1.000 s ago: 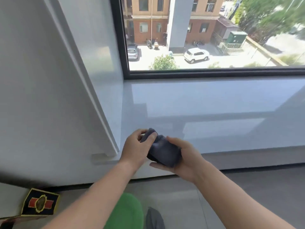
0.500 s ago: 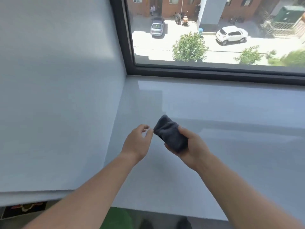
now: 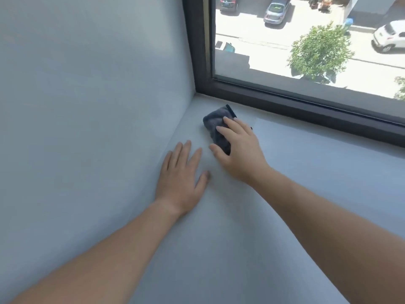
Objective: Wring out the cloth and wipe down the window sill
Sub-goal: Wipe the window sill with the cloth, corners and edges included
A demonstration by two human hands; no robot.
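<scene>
Pale grey window sill (image 3: 306, 172), corner by the side wall (image 3: 87, 106) and dark window frame (image 3: 285, 102): folded dark cloth (image 3: 215, 122) lies on the sill near that corner under the right hand (image 3: 238, 150), fingers nearly flat and pressing; left hand (image 3: 182, 178) flat, spread on the sill, holding nothing. Likely risks: small wad skips the corner seam or slips from under unclenched fingers, and the planted left palm leaves prints. No readable writing or brands.
</scene>
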